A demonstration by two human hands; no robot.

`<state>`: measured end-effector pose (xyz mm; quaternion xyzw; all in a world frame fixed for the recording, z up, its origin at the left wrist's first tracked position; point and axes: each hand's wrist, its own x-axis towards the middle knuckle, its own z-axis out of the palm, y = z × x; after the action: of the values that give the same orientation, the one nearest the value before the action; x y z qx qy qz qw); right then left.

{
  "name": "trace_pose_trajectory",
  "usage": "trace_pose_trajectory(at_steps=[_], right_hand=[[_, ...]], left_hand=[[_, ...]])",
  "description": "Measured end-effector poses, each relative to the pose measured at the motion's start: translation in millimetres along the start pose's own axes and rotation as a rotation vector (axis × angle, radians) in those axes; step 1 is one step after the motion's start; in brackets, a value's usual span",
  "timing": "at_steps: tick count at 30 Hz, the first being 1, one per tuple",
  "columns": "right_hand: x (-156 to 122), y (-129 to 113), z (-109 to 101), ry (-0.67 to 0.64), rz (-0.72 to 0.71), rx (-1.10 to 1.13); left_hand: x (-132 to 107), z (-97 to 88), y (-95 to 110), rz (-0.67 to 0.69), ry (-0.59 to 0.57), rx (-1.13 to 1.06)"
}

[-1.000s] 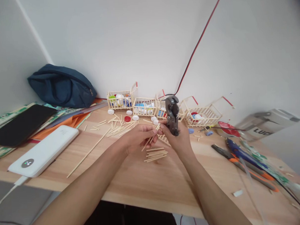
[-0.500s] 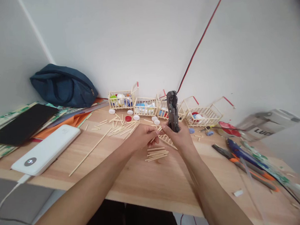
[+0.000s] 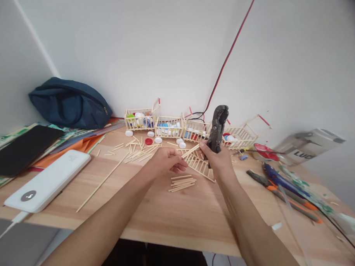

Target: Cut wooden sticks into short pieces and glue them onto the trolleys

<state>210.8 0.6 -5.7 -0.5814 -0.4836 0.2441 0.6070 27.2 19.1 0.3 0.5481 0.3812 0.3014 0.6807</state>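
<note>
My right hand (image 3: pixel 218 162) is closed round the handles of dark metal pliers (image 3: pixel 218 125), which point up and tilt to the right. My left hand (image 3: pixel 166 160) hovers just above the table with its fingers curled. A short wooden stick (image 3: pixel 191 150) spans from its fingertips to my right thumb. Below and between the hands, a ladder-like frame of glued sticks (image 3: pixel 199 164) lies on the wooden table (image 3: pixel 157 215). A small pile of cut sticks (image 3: pixel 182 182) lies in front of it.
Several stick-built carts (image 3: pixel 169 126) holding bottle caps line the back wall, with loose sticks (image 3: pixel 139 151) and caps nearby. A white power bank (image 3: pixel 48 180), a dark tablet (image 3: pixel 19 148) and a blue bag (image 3: pixel 68 104) are at the left. Cutters and a glue gun (image 3: pixel 281 181) lie at the right.
My right hand has moved to the right and tilted the pliers, uncovering the stick frame. My left hand now has a single stick at its fingertips instead of a small bunch.
</note>
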Motion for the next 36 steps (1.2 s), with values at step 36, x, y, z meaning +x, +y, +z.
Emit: trace_pose_trajectory(at_steps=[36], right_hand=[[-8.2, -7.7, 1.3, -0.073, 0.159, 0.108]], left_hand=[[-0.6, -14.0, -1.4, 0.45, 0.35, 0.564]])
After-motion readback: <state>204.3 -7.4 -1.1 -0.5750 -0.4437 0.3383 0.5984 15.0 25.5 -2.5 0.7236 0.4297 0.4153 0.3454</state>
